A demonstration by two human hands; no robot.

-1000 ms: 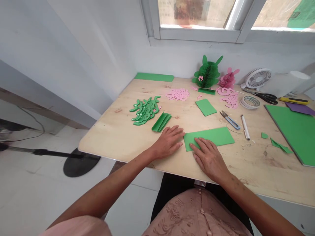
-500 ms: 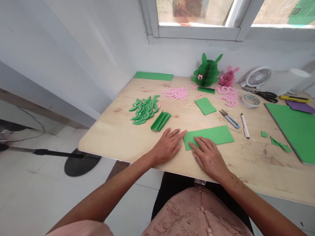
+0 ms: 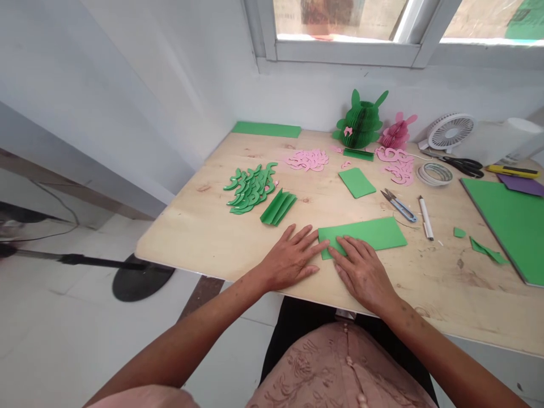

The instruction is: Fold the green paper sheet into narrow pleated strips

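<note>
I sit at a pale plywood table with both hands flat, neither gripping anything. My right hand is spread on one rectangular green paper sheet, and my left hand lies open on the bare wood, its fingertips just at that sheet's left edge.

Well right of my right hand lies one large green board, with one purple sheet just beyond its far corner. Ahead of my hands, at the back of the table, stand two honeycomb paper figures with ear-like tips: one green and one smaller pink. Beyond my left hand lies one long green strip against the wall.

Ahead of my left hand are one heap of curved green cutouts and one pleated green paper bundle. Two heaps of curved pink cutouts lie farther on, one on each side of one green rectangle and one narrow folded green piece.

Past my right fingertips are one pair of blue-handled thread snips and one white pen. Farther right are one small white fan, one pair of black-handled scissors, one yellow utility knife, one tape roll and two green scraps.
</note>
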